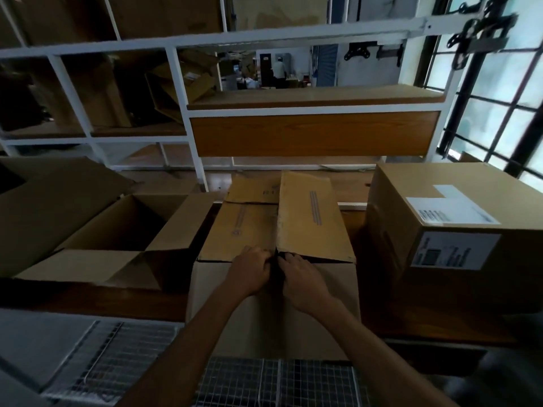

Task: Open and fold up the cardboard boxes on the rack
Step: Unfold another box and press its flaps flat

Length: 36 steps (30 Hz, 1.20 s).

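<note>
In the head view, the middle cardboard box (273,289) stood on the wooden rack shelf (88,298), between an already opened box (117,245) on its left and a labelled, closed box (449,239) on its right. Both hands met at the near end of its top seam. The left hand (252,270) curled its fingers at the edge of the left flap (238,233); the right hand (299,276) hooked its fingers under the right flap (308,218), which was partly raised. The opening step seemed underway. The next move likely called for drawing both flaps outward, then flattening the box.
</note>
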Tool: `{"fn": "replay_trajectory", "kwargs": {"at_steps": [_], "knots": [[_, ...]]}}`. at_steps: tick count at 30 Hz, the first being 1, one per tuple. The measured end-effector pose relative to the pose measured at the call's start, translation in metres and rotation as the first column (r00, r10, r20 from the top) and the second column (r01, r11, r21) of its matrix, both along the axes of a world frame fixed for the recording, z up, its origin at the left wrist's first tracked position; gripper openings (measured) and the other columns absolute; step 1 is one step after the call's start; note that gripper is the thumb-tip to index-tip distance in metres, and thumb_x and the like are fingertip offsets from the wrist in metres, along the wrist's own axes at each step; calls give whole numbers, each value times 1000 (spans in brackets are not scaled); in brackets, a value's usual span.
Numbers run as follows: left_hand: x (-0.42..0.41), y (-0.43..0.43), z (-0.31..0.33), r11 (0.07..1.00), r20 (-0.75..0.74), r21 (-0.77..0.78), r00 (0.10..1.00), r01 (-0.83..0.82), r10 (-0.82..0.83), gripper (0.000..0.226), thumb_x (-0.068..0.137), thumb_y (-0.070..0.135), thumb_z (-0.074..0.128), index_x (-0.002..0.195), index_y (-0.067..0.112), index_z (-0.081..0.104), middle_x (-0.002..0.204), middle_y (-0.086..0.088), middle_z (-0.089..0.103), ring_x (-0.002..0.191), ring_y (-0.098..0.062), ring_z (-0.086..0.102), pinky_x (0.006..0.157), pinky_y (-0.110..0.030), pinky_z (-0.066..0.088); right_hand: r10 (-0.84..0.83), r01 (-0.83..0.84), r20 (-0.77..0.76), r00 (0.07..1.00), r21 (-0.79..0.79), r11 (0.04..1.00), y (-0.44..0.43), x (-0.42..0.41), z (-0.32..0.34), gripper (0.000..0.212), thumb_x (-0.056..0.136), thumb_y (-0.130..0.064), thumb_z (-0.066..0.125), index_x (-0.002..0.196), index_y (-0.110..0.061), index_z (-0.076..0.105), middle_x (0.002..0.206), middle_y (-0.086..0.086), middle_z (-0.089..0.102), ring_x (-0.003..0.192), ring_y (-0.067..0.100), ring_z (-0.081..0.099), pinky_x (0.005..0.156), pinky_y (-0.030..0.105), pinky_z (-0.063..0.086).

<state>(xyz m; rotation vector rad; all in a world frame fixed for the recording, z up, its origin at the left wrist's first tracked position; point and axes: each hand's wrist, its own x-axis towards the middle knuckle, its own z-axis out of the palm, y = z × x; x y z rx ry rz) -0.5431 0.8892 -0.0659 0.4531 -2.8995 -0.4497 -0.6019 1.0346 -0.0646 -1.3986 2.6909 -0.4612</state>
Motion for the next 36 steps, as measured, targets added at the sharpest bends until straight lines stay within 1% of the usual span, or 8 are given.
{"fn": "replay_trajectory", "kwargs": {"at_steps": [3,10,14,18,22,26,32,36], "knots": [[-19,-4,6,999,28,-2,999,42,-42,23,91,24,47,100,9,62,104,-11,62,97,-32,55,82,-44,49,-65,66,12,998,-106,992,-3,-9,12,65,93,-13,46,154,-14,23,156,6,29,141,26,30,111,36,34],[-70,3,6,967,-39,-28,967,251,-252,49,82,59,42,105,23,67,102,-2,67,92,-26,60,75,-40,51,-306,257,-128,943,-301,918,17,-55,43,55,97,-30,48,149,-21,35,164,8,12,148,26,23,112,42,38],[-69,55,4,949,75,44,947,311,-314,50,94,57,41,106,15,64,109,-11,67,100,-32,63,76,-34,48,-420,395,-123,899,-187,900,36,-79,26,50,97,-31,45,146,-21,40,164,11,12,152,27,5,122,43,17],[-71,68,-2,957,250,-88,936,277,-248,56,84,66,50,107,17,63,113,-12,67,106,-33,63,81,-37,48,-489,495,-197,850,-22,869,52,-81,0,53,93,-37,41,136,-9,51,156,22,30,147,36,21,121,45,13],[-66,67,-6,962,221,-168,960,214,-174,34,91,41,51,111,17,63,117,-13,65,109,-35,62,86,-40,48,-515,514,-269,814,-81,854,52,-76,-9,38,80,-39,47,98,-15,70,132,18,60,130,34,49,110,47,34],[-46,63,-16,959,197,-214,970,184,-143,32,90,42,50,109,21,65,112,-11,67,105,-34,64,82,-39,49,-492,478,-300,817,-125,870,44,-60,-15,33,80,-40,48,93,-20,72,128,13,61,127,31,49,107,47,35],[-10,49,-20,949,159,-257,977,180,-142,43,95,57,40,101,22,65,105,-9,70,99,-31,66,76,-37,49,-472,443,-250,846,-165,881,32,-32,-25,35,82,-37,44,96,-21,72,135,12,55,132,33,42,109,49,29],[10,45,-19,939,99,-309,987,152,-127,48,95,61,36,95,21,64,96,-9,71,92,-30,67,68,-33,43,-474,461,-37,880,-181,869,26,-13,-32,37,87,-33,45,115,-21,66,150,14,40,140,34,32,111,51,28]]}}
